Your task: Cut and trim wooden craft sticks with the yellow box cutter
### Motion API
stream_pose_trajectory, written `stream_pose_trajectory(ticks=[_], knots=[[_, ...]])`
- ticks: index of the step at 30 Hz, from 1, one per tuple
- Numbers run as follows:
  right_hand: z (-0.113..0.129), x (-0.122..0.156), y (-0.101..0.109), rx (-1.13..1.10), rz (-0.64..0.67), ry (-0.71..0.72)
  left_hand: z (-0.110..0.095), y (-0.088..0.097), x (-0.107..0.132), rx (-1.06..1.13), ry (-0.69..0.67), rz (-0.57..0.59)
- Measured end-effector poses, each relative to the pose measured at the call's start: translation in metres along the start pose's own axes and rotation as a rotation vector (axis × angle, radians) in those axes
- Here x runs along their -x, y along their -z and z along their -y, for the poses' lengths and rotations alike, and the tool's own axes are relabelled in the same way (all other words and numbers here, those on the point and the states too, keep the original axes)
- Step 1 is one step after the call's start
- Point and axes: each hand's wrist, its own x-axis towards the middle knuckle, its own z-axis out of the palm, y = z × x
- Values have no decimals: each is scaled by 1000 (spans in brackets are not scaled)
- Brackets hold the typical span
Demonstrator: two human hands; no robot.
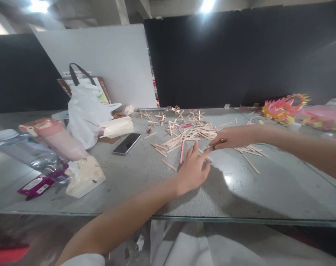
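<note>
My left hand (191, 170) rests on the grey table with its fingers stretched and spread. Its index finger reaches toward my right hand, over a flat wooden stick (208, 156). My right hand (229, 138) is closed around a slim cutter-like tool (219, 143), whose dark lower end sits by the left fingertip; its exact kind is hard to make out. Beside the left fingers lies a pink patterned strip (182, 152). Just beyond both hands spreads a loose pile of wooden craft sticks (203, 132), and behind it stand several small star-like pieces made of crossed sticks (160, 118).
A phone (127, 143) lies left of the sticks. Farther left are a white plastic bag (83, 111), a pink-lidded tumbler (57, 138), a clear bottle (31, 151) and a cream packet (86, 176). Pink and yellow paper crafts (284, 111) sit back right, before a dark panel (240, 59).
</note>
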Motion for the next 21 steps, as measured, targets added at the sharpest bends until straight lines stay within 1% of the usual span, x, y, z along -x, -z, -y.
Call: stream_pose_trajectory(ticks=[2,3,4,5,6,7,9,11,14,17,21], knots=[[-9,4,-3,37,35,99,11,7,-11,131,3,-286],[-13,7,-6,51,-7,102,18,10,-17,187,33,-423],[-14,10,-11,61,-81,81,26,13,-23,229,79,-515],[-15,13,-17,64,-150,48,33,15,-27,272,136,-545],[-13,16,-25,62,-204,24,40,16,-31,314,196,-539],[-10,19,-34,47,-249,6,46,17,-34,362,247,-492],[-1,23,-54,-23,-332,1,54,17,-37,465,296,-385],[8,24,-74,-92,-387,-17,59,14,-38,541,302,-303],[16,22,-99,-144,-458,-60,62,10,-37,599,283,-270],[18,20,-111,-195,-469,-45,63,9,-37,605,241,-239],[24,23,-114,-198,-513,-10,59,15,-37,605,194,-214]])
